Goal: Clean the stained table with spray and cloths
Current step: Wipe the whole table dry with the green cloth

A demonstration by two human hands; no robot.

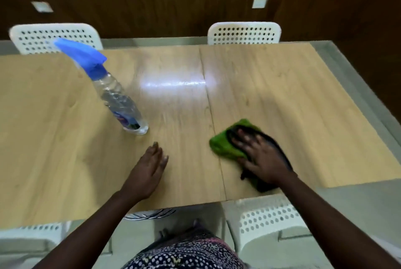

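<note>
A light wooden table (271, 86) fills the view, with a seam down its middle and a shiny wet patch near the centre. A clear spray bottle (118, 99) with a blue trigger head stands on the left half. My right hand (262, 156) presses flat, fingers spread, on a green cloth (223, 145) that has a dark cloth (280, 149) bunched under and behind it, just right of the seam. My left hand (149, 169) rests flat on the table near the front edge, below the bottle, holding nothing.
Two white perforated chairs (244, 33) stand behind the far edge, the other chair (54, 37) at far left. More white chairs (267, 223) sit at the near edge on both sides of me. A dark wooden wall is behind.
</note>
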